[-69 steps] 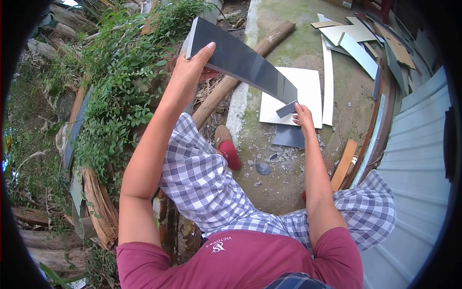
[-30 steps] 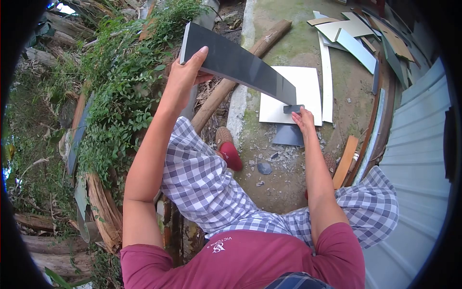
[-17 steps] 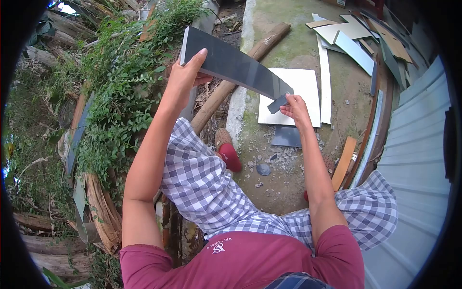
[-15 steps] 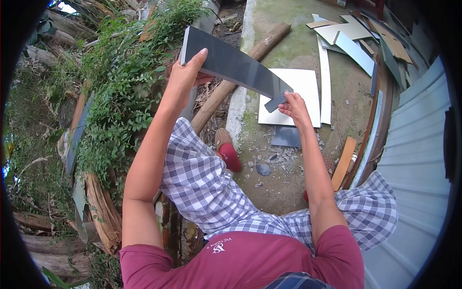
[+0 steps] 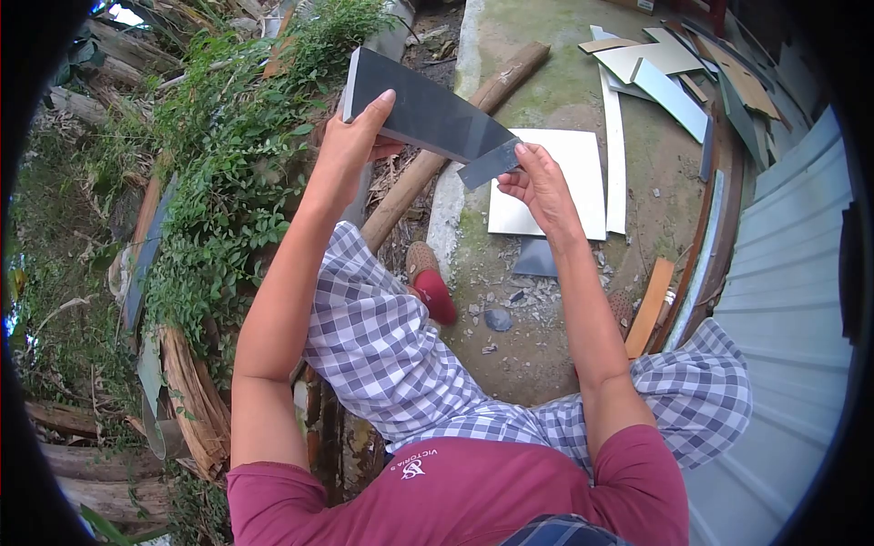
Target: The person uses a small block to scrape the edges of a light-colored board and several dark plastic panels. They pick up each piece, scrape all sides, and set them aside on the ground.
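A long dark grey board (image 5: 423, 105) with a pale edge hangs in the air above the ground. My left hand (image 5: 353, 141) grips its far-left end, thumb on top. Pinched in my right hand (image 5: 539, 182) is a small dark strip (image 5: 490, 164), held against or just over the board's right end. Below my right hand lies a white square panel (image 5: 578, 191). Part of a dark sheet (image 5: 535, 258) shows beyond the panel's near edge, among grey chips.
Offcut boards (image 5: 672, 91) are piled at the upper right. A round log (image 5: 410, 193) lies left of the panel. Green plants (image 5: 228, 155) fill the left side. An orange-brown plank (image 5: 650, 308) and corrugated metal (image 5: 783, 300) are at the right.
My right hand has moved left and slightly up with the small strip, which has turned and now shows its broad face. The long board stays nearly in place in my left hand.
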`<state>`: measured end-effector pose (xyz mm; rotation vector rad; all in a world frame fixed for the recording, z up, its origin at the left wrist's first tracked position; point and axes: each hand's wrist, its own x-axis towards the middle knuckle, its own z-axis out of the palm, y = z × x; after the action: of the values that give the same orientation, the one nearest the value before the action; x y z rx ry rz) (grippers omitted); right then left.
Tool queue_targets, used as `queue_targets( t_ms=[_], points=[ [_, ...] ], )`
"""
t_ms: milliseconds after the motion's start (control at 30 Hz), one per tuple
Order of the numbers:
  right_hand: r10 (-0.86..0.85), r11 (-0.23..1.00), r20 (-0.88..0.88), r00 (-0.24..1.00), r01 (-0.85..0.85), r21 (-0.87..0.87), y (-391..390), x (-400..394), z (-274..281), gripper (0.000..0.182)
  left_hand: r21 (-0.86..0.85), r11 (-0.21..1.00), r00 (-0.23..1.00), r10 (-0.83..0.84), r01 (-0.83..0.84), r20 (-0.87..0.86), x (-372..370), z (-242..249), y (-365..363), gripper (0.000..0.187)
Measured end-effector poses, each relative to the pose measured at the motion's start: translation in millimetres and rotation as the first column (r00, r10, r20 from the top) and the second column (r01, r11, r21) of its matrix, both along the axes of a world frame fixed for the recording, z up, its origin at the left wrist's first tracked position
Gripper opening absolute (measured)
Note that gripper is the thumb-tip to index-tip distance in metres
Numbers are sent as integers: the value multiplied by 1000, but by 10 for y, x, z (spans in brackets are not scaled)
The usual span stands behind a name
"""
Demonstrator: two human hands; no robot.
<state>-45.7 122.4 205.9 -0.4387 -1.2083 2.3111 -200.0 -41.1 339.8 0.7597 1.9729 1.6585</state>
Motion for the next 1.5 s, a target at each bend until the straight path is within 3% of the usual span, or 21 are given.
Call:
queue_targets(
  t_ms=[67,200,267,533,667,800,1133,1200,1233,1500],
  points=[
    [18,999,-140,990,-22,-26,-141,-68,224,27,2,1000,1000,-1,2,-17,35,56,18,44],
    [28,999,-255,967,-32,-13,-474,-178,748,30,16,1000,1000,-17,17,-18,128,176,72,45],
    [5,999,-363,932,7,32,-627,-223,957,32,13,1000,994,19,-18,-107,195,256,89,47],
    [-63,985,-395,917,120,123,-792,-278,1041,35,33,999,992,2,2,-129,239,325,62,51],
    [-78,975,-347,935,144,168,-662,-293,847,34,-48,999,989,-18,11,-144,211,312,41,50],
    [-78,969,-257,963,134,208,-504,-281,561,35,-8,999,996,-37,36,-86,114,198,40,49],
    [-90,968,18,996,83,238,77,-113,-759,45,-23,999,999,-24,24,-27,-70,11,-11,51],
    [-56,972,96,994,32,231,154,-93,-880,32,-10,1000,1000,-12,11,-13,-81,22,-15,52],
    [-52,973,88,995,31,228,191,-85,-930,45,-6,1000,1000,-12,12,-17,-86,29,-17,52],
    [-27,966,210,977,-28,256,456,97,-1214,42,-14,1000,1000,7,-7,-4,-80,-6,-27,54]
  ],
)
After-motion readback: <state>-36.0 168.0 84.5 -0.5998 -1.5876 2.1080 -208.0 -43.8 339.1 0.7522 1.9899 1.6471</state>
